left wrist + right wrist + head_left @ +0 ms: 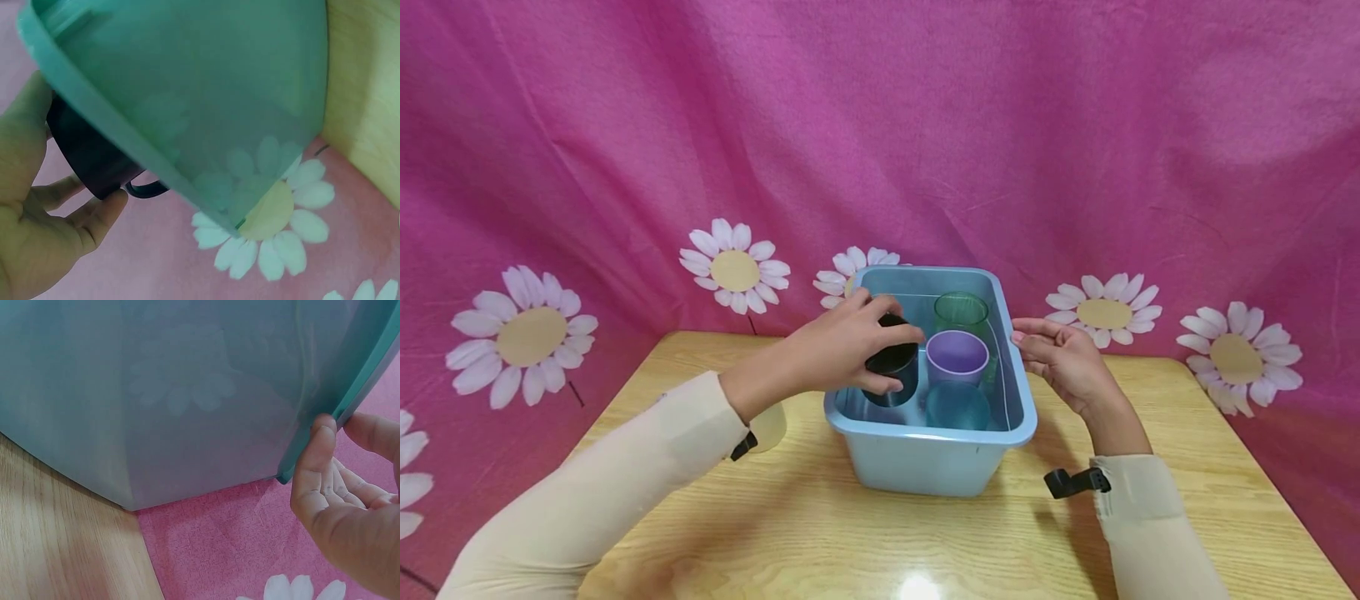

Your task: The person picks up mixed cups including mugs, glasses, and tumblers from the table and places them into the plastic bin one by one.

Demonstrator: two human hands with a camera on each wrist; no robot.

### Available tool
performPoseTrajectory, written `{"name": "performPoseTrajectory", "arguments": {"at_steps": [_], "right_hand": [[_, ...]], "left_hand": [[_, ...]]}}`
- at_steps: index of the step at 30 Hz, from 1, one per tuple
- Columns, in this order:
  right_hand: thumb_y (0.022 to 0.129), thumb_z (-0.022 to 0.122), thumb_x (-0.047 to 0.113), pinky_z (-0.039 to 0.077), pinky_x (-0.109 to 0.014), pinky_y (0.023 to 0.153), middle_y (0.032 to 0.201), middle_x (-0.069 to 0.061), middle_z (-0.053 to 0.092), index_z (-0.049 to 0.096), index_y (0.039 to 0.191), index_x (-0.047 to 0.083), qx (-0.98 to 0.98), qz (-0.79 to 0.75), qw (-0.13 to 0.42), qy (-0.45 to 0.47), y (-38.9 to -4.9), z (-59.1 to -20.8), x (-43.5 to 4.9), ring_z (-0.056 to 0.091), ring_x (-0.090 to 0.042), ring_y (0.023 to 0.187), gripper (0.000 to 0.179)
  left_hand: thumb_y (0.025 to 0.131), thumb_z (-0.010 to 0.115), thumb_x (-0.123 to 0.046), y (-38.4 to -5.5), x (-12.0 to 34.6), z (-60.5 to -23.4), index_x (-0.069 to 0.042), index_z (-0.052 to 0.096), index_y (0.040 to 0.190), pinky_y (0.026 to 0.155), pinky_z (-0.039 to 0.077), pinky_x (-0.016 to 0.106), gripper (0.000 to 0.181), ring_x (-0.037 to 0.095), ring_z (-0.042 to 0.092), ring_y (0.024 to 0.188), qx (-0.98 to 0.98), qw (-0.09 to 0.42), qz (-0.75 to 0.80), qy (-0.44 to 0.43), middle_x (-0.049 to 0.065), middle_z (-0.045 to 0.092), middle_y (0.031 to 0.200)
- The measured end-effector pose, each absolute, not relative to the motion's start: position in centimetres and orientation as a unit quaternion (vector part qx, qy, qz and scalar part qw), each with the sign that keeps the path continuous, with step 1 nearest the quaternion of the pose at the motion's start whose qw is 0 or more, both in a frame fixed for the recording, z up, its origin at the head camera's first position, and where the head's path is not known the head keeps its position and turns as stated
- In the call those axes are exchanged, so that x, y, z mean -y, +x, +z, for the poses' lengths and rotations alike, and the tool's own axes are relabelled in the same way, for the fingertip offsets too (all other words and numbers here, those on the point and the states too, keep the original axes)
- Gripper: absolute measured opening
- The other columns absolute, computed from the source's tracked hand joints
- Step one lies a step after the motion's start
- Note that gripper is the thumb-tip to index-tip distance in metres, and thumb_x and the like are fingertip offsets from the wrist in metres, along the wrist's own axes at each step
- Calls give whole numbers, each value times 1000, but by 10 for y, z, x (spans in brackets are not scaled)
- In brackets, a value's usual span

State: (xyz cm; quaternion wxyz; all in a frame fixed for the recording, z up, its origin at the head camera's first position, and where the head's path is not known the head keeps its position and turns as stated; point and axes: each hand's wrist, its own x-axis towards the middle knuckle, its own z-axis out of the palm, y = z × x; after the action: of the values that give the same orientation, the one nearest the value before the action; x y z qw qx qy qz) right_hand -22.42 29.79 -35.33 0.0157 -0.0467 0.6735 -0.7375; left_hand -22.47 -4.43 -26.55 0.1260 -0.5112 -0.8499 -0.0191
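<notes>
My left hand (850,342) grips a black mug (901,379) by its upper part, thumb on the near side and fingers over the far side. In the left wrist view the mug (94,147) is tilted, its handle (147,189) partly behind the rim of the light blue plastic basin (112,119). On the basin's right side, my right hand (1060,358) pinches the rim (350,394) between thumb and fingers. Inside the basin (917,462) stand a purple cup (957,354), a green see-through glass (961,310) behind it and a teal see-through cup (957,408) in front.
The basin stands on a light wooden table (820,542). A pale yellowish rounded object (771,429) is partly hidden behind my left wrist. A pink curtain (880,125) with white daisies hangs close behind the table.
</notes>
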Motion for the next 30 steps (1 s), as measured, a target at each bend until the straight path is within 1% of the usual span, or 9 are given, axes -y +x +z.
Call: {"name": "performPoseTrajectory", "arguments": {"at_steps": [5,10,13,18,25,30], "right_hand": [[97,70,13,60,-24,77,99,1,76,63,125,-1,-670,-741,13,-53,-225,-353,-298,71,-12,83,32],[97,71,14,60,-24,78,100,0,76,61,128,-2,-670,-740,14,-51,-225,-353,-298,72,-12,84,36],[96,72,16,60,-24,78,101,0,76,60,129,-3,-670,-740,16,-48,-225,-353,-298,72,-12,84,39],[96,72,15,60,-25,79,102,0,76,61,129,-2,-670,-740,18,-46,-225,-353,-299,72,-13,85,39],[96,73,16,60,-25,80,102,0,75,62,128,-1,-678,-734,17,-45,-225,-353,-298,71,-12,87,38],[96,72,16,60,-25,79,102,0,75,63,126,0,-676,-736,16,-47,-224,-353,-298,72,-13,86,35]], "left_hand": [[87,77,-52,-227,39,-276,-29,61,140,82,53,36,59,28,49,110,857,103,-13,-505,11,57,133],[88,76,-51,-229,35,-285,-29,62,139,81,54,37,58,28,49,111,858,85,-16,-506,12,57,133],[88,76,-51,-230,32,-289,-29,62,139,82,53,37,58,28,49,111,858,72,-13,-508,12,57,132],[87,77,-51,-232,30,-295,-32,60,141,84,54,32,60,25,47,114,863,36,-4,-503,9,56,133],[83,81,-51,-233,25,-302,-34,59,139,80,54,29,62,21,46,111,871,1,15,-491,6,55,129],[81,84,-47,-232,20,-303,-33,60,136,77,54,30,61,22,47,109,874,-29,24,-485,6,56,125]]}}
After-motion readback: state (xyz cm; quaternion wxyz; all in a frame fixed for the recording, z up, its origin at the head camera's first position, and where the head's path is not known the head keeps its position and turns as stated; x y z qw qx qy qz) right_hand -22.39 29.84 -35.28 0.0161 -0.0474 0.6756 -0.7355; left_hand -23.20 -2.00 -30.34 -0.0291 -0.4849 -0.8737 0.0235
